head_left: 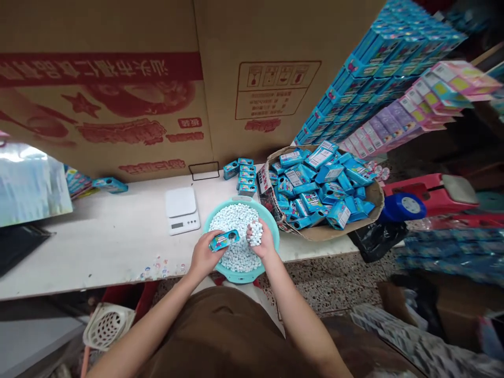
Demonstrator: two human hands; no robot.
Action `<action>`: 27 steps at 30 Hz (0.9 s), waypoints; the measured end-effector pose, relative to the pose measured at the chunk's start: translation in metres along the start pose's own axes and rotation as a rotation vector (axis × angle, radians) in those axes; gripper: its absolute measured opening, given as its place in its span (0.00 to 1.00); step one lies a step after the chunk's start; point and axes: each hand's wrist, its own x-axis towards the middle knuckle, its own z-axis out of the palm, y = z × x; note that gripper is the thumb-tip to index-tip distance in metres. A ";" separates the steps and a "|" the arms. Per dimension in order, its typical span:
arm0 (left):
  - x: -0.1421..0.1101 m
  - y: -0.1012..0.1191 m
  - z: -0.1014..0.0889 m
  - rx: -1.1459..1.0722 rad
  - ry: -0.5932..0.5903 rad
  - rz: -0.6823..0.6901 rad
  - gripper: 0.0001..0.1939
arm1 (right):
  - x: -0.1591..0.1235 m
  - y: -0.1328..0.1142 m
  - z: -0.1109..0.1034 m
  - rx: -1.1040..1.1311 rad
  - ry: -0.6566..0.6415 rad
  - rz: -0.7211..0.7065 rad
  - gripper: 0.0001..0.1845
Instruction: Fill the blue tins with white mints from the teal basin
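Holding a small blue box (220, 242) between thumb and fingers, the person's left hand (202, 255) reaches over the left part of a turquoise basin (236, 277). The box lies lengthwise beyond the fingertips, its right end, with a dark round patch, pointing toward the other hand. The right hand (265, 244), over the basin's right part, has its fingers curled around a handful of white pieces (255, 233), which rest against the palm just right of the box, not touching it. More white pellets (240, 260) fill the basin, which sits at the near edge of the white counter (118, 226). To the left lies a white scale (181, 210); on the far side of the basin stand several blue packs (247, 179). Just right, a cardboard carton (333, 234) is heaped with similar blue cartons (311, 199).
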 end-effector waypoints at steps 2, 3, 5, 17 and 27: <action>0.000 0.003 0.002 0.025 -0.030 0.029 0.18 | -0.015 -0.011 0.007 0.092 -0.067 0.025 0.14; -0.001 0.004 0.004 0.038 -0.046 0.047 0.18 | -0.022 -0.015 0.010 0.135 -0.102 0.045 0.14; -0.001 0.009 0.007 0.060 -0.077 0.091 0.19 | -0.032 -0.022 0.016 0.213 -0.127 0.021 0.14; -0.007 0.027 0.010 0.171 -0.161 0.258 0.23 | -0.042 -0.003 0.024 0.025 0.071 -0.268 0.20; -0.003 0.028 0.008 0.127 -0.135 0.202 0.23 | -0.055 -0.007 0.051 0.137 0.125 -0.314 0.19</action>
